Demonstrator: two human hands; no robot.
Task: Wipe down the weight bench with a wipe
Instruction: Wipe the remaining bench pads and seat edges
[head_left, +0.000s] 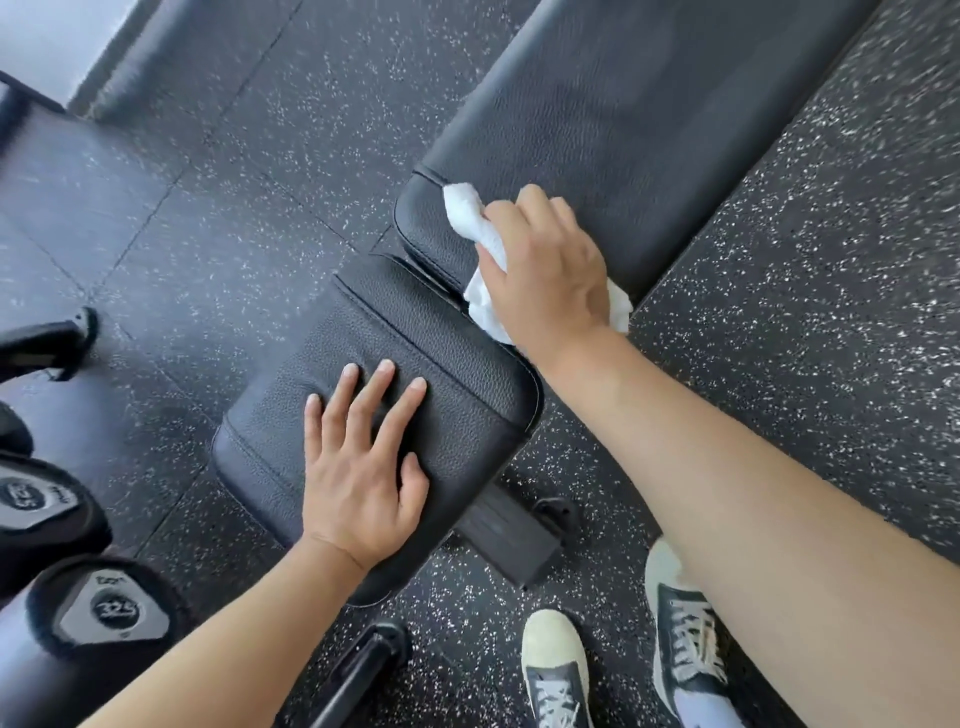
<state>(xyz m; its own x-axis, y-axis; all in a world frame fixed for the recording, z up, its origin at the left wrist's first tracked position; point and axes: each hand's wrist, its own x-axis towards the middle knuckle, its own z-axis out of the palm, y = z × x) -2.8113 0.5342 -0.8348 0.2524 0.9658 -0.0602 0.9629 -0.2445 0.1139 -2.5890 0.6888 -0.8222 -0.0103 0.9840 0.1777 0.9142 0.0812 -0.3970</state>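
Note:
The black padded weight bench runs from the lower left to the upper right, with a short seat pad (291, 415) near me and a long back pad (623, 104) beyond a narrow gap. My right hand (550, 270) grips a crumpled white wipe (467, 213) and holds it against the near end of the back pad, close to the gap. My left hand (363, 462) lies flat on the seat pad with its fingers spread and straight.
Speckled black rubber flooring (810, 260) surrounds the bench. Dumbbell heads (109, 608) sit at the lower left. The bench's black base foot (509, 540) shows under the seat pad. My two sneakers (685, 623) stand at the bottom right.

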